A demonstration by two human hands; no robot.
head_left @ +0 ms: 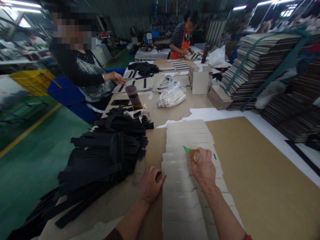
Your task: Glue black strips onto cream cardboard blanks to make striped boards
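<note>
- Right hand [203,168] is closed around a small glue bottle [194,155], its green nozzle pointing down at the card row [186,200], about midway along it.
- Left hand [150,185] holds nothing; its fingers are bent and press down at the row's left edge.
- The white cards lie overlapped in a long row on the surface [262,173]. No glue line shows, so I cannot tell which cards are done.
- A large heap of black strips [107,156] lies left of the row. None sits on a card, so I judge most of the work is left.
- Beyond the row's far end, a co-worker [82,70] handles cards.
</note>
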